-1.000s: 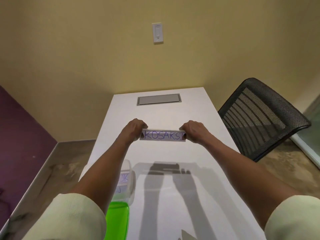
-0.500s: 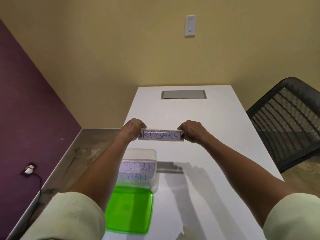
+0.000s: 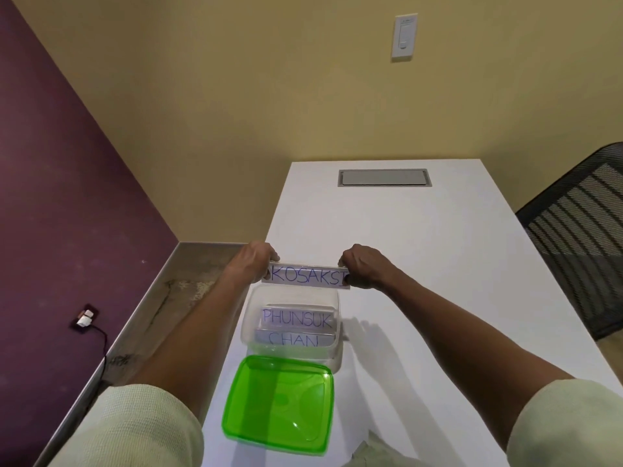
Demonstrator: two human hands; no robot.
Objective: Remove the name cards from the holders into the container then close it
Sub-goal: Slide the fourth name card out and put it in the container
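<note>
I see both arms reaching forward over the white table (image 3: 421, 251), sleeves pale and pushed up past the forearms. My left hand (image 3: 253, 259) has its fingers curled round the left end of the name card marked KOSAKSI (image 3: 307, 277), and my right hand (image 3: 362, 266) pinches the right end the same way, so the card hangs level between the two with its lettering facing me. I cannot tell whether the strip is bare paper or sits in a clear holder; its edges look slightly glossy. The card is held in the air just above the far rim of the clear container (image 3: 248, 318), which stands on the table near its left edge. Inside that container lie two more cards, one reading PHUNSUK (image 3: 297, 319) and, nearer to me, one reading CHAN (image 3: 294, 339), both flat and partly overlapping. The green lid (image 3: 279, 402) lies on the table just on my side of the container, touching or nearly touching its near wall, hollow side up. Farther along the table a grey recessed panel (image 3: 384, 177) is set into the surface. A black mesh chair (image 3: 580, 237) stands at the right side, a light switch (image 3: 403, 37) sits on the yellow wall, and a plug with a dark cable (image 3: 86, 320) is on the purple wall at the left.
</note>
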